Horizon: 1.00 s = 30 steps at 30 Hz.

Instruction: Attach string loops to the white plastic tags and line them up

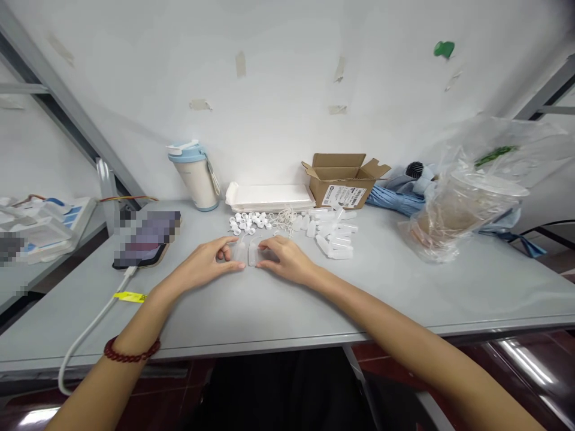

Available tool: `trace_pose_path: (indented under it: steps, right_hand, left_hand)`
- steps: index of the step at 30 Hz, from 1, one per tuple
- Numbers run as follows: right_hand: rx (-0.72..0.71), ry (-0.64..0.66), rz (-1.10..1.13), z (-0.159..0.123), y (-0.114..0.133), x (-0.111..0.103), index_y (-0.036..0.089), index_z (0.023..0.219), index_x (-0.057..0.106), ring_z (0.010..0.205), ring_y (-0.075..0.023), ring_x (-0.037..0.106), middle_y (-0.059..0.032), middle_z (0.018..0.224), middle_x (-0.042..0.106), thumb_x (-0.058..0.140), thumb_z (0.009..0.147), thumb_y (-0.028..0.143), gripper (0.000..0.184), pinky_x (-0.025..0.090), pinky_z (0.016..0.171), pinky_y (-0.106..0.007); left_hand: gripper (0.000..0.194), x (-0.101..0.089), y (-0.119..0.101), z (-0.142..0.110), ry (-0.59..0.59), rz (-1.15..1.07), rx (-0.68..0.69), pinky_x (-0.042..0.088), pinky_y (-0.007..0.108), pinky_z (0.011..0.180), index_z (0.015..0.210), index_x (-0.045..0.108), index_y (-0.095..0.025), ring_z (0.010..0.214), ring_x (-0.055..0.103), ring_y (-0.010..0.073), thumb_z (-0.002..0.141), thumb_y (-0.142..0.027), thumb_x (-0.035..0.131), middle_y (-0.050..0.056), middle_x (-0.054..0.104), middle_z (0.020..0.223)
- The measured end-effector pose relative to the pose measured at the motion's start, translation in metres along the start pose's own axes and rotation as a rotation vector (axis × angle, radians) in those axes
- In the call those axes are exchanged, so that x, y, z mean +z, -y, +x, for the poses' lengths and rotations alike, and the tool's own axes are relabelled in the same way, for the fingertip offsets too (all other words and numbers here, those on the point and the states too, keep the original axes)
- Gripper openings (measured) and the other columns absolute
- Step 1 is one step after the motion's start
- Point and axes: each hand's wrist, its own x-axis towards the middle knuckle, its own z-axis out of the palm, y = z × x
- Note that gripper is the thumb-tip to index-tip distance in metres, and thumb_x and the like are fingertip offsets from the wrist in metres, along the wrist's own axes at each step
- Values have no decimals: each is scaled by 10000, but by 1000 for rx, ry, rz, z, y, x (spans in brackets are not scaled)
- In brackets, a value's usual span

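Observation:
My left hand [214,258] is closed in a loose pinch round a small translucent plastic bottle [240,254] standing on the table. Just to its right, the thumb and fingers of my right hand [287,258] pinch a second small translucent plastic piece [252,255], also upright; its exact kind is hard to make out. Behind my hands lies a cluster of small white caps [249,222]. Beside them is a tangle of thin whitish cords [284,220]. Right of that, several translucent plastic bottles [335,232] lie in a loose heap.
Along the wall stand a cream tumbler with a blue lid [195,176], a white tray [272,196] and an opened cardboard box [345,185]. A phone [150,238] with a white cable [92,326] lies at left. A plastic-bagged container [462,209] and blue cloth [395,197] sit at right.

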Motion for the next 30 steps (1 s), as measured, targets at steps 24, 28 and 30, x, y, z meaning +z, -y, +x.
trace_pose_path:
  steps: [24,28,30]
  right_hand:
    - [270,83,-706,-5,-48,-59,166,1157,582,1082,-261,468,-118,1189,594,389,887,48,353,360,819,-356]
    - [276,107,-722,-7,-48,-52,197,1222,552,1089,-269,463,-126,1216,578,341,896,57,412,343,835,-383]
    - [289,105,-760,-7,-45,-49,221,1265,523,1108,-291,451,-142,1234,558,336,894,66,444,335,855,-420]
  left_hand:
    - [284,35,-50,81,-93,306,272,479,345,833,895,716,-169,935,634,255,781,-145,456,95,709,928]
    - [369,35,-48,80,-268,296,268,454,382,925,1085,655,-131,1052,580,257,817,-102,404,126,655,1073]
    - [397,35,-49,80,-319,278,256,445,393,947,1134,630,-120,1072,566,258,809,-78,406,129,644,1088]
